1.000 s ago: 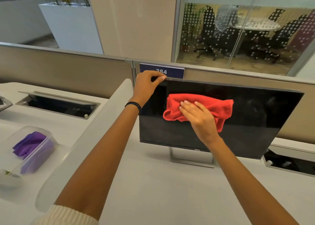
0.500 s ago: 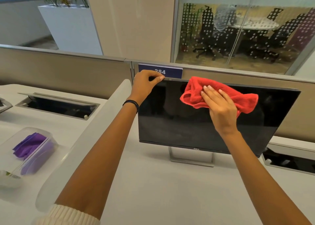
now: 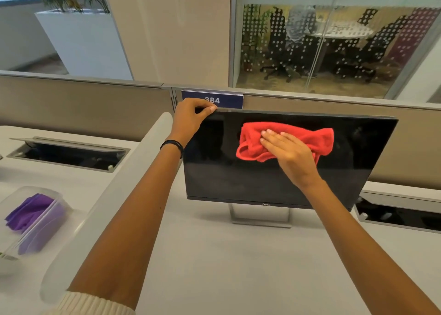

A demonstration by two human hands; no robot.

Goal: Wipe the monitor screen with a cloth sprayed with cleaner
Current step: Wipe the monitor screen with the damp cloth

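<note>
A black monitor (image 3: 238, 181) stands on a silver foot on the white desk, its dark screen facing me. My left hand (image 3: 191, 118) grips the monitor's top left corner, thumb in front and fingers over the top edge. A crumpled red cloth (image 3: 253, 135) lies against the upper middle of the screen. My right hand (image 3: 288, 154) presses flat on the cloth with straight fingers pointing left. No spray bottle shows in this view.
A clear plastic tub (image 3: 45, 221) with purple cloths sits at the left on the neighbouring desk, behind a curved white divider (image 3: 114, 190). Cable wells (image 3: 69, 152) open in the desk at left and right (image 3: 403, 214). A beige partition (image 3: 83, 104) with a blue "384" sign (image 3: 226, 99) runs behind the monitor.
My right hand carried the red cloth up and right to the screen's top edge, then back down and left toward the upper middle. My left hand kept its hold on the corner.
</note>
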